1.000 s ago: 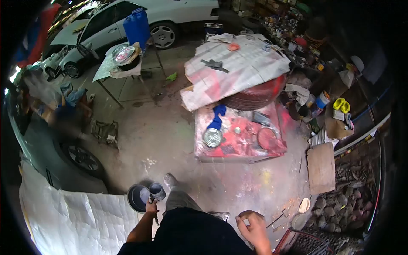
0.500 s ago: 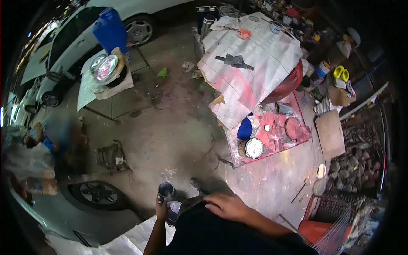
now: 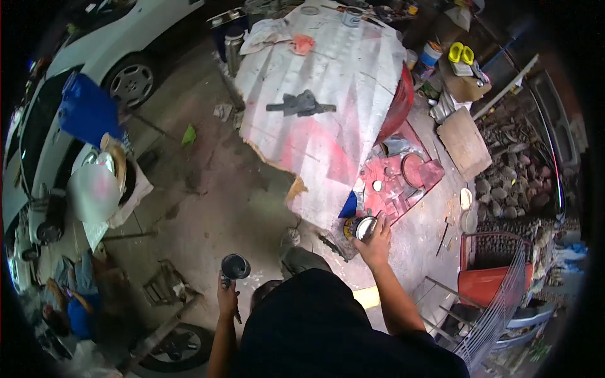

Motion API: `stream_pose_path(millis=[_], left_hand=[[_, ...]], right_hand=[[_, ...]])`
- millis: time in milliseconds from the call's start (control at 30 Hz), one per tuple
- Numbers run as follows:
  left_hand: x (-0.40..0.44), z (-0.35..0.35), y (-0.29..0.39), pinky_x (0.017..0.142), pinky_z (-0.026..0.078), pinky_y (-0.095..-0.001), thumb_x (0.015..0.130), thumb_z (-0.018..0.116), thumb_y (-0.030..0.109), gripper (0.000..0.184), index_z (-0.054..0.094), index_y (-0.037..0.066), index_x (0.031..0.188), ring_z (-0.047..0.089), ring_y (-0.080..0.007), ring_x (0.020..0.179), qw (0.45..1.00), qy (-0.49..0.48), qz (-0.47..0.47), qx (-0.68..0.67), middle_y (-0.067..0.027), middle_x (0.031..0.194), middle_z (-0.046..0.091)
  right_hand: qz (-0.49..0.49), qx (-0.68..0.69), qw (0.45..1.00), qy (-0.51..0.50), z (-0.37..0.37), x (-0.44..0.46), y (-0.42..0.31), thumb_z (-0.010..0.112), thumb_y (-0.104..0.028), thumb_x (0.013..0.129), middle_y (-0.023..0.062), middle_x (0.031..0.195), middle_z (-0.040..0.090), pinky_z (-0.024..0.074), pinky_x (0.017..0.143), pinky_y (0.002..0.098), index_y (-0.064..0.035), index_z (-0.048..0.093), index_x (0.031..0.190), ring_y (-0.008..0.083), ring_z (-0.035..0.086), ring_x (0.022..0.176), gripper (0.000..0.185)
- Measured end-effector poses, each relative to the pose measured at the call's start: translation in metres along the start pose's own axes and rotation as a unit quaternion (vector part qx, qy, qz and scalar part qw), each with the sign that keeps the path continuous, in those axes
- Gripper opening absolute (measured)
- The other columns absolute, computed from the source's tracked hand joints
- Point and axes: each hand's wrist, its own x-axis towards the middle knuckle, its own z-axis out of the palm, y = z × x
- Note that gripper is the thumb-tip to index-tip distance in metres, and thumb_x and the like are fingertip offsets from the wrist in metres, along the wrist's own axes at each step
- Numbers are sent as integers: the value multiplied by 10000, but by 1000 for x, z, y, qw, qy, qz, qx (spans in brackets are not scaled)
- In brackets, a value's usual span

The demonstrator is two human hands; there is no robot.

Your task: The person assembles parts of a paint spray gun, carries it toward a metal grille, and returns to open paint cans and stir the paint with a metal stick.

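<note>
From my head view, my left hand (image 3: 228,300) is wrapped round a spray gun (image 3: 230,273), well left of the red-stained platform (image 3: 409,196); what its cup (image 3: 236,266) holds is unclear. My right hand (image 3: 377,243) touches a metal tin (image 3: 360,228) at the platform's near corner, fingers curled at its rim, clamped or not I can't tell. Gun held, tin reached, I'd judge; no lift shows yet.

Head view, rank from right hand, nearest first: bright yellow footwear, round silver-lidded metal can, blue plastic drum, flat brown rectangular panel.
1. Round silver-lidded metal can, right at the right hand.
2. Flat brown rectangular panel, ahead, rightward.
3. Bright yellow footwear, beyond the panel.
4. Blue plastic drum, far left.
</note>
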Motion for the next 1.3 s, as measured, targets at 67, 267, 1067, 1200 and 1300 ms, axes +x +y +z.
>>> stream_pose_path(millis=[67, 267, 1067, 1200, 1300], left_hand=[[29, -12, 10, 806, 577, -395, 1026, 589, 208, 610, 310, 128, 1563, 593, -248, 1165, 1000, 10, -18, -8, -143, 1370, 563], [101, -50, 26, 862, 551, -452, 1017, 580, 267, 518, 387, 123, 1477, 570, -315, 1183, 996, -64, -24, 61, -158, 1375, 518], [253, -53, 115, 733, 546, -380, 941, 697, 215, 383, 542, 51, 1250, 554, -217, 969, 903, -236, 184, 308, -96, 1051, 520], [251, -55, 109, 716, 548, -385, 920, 703, 180, 350, 549, 37, 1200, 550, -222, 923, 938, -244, 155, 189, -79, 1016, 514], [253, -59, 107, 731, 555, -391, 911, 699, 160, 357, 553, 33, 1211, 559, -221, 924, 941, -222, 133, 216, -77, 1024, 529]], right_hand=[[44, 34, 998, -27, 2, 2, -7, 867, -341, 668, 325, 1474, 362, 387, 1098, 570, 5, 248, 1539, 533, 408, 1310, 1124], [53, 62, 997, 18, -12, -9, -1, 864, -268, 646, 327, 1438, 370, 379, 1118, 514, 44, 157, 1551, 485, 426, 1299, 1190], [71, 613, 754, 226, -118, -105, -55, 813, -298, 775, 226, 1533, 359, 276, 1197, 441, -90, -4, 1626, 334, 376, 1431, 1199], [92, 626, 743, 218, -106, -107, -48, 782, -309, 819, 228, 1518, 393, 307, 1183, 431, -98, 18, 1628, 324, 414, 1411, 1132], [133, 644, 727, 199, -94, -108, -40, 748, -304, 878, 228, 1476, 452, 355, 1150, 421, -70, 36, 1622, 308, 477, 1359, 1057]])
